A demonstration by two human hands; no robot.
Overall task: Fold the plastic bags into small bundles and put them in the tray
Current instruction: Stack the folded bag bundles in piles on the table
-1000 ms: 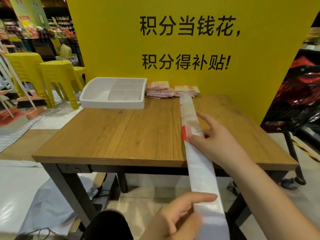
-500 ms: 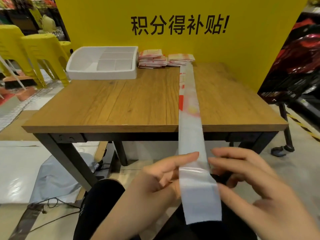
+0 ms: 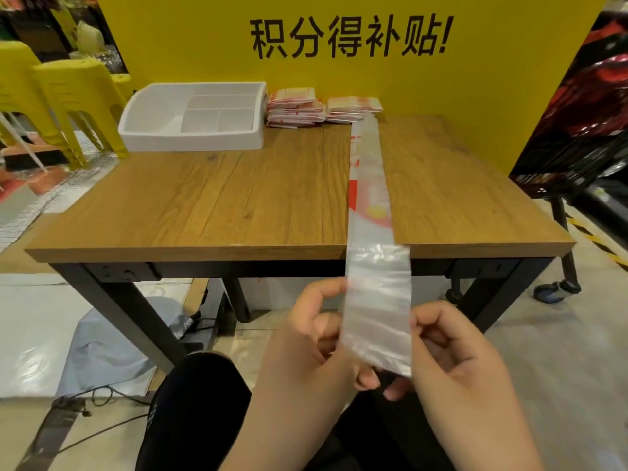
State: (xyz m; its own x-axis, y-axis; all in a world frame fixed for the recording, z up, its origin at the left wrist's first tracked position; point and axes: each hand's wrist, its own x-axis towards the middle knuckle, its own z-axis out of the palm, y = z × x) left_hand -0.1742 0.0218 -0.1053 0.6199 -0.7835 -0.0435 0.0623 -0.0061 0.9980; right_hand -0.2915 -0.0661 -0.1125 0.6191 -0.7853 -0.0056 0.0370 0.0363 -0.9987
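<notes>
Wooden table (image 3: 238, 198) | left hand (image 3: 306, 345), right hand (image 3: 455, 362) below front edge | both grips pinch bag strip (image 3: 377, 294) near end

Both hands held close together, near and low, each gripping one bag strip (image 3: 377, 311)
The left hand (image 3: 306, 345) comes in from the near left, fingers curled against the strip's left edge with its thumb tucked under the near end; the right hand (image 3: 458, 368) mirrors it from the near right, knuckles bent at the right edge, thumb tip meeting the left one underneath
</notes>
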